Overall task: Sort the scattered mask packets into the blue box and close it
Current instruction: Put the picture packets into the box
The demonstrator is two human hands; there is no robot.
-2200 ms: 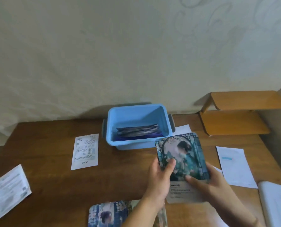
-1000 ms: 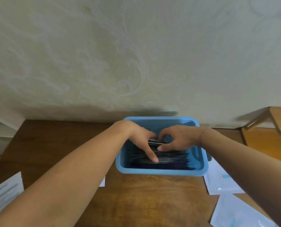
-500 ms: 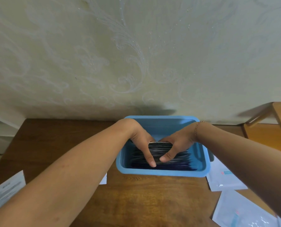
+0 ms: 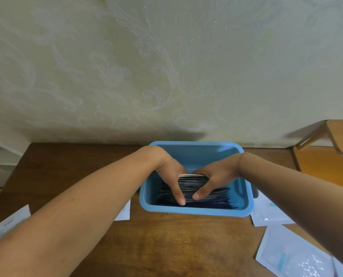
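Two hands' fingers (image 4: 177,193) pinching packets (image 4: 192,184) in blue box (image 4: 194,211), packet faces hidden

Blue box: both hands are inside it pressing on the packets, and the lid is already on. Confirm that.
Not quite. The head view shows the blue box open, no lid on it. The rest holds: the left hand and right hand are inside, on the packets.

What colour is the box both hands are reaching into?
Light blue; the box shows best in the head view.
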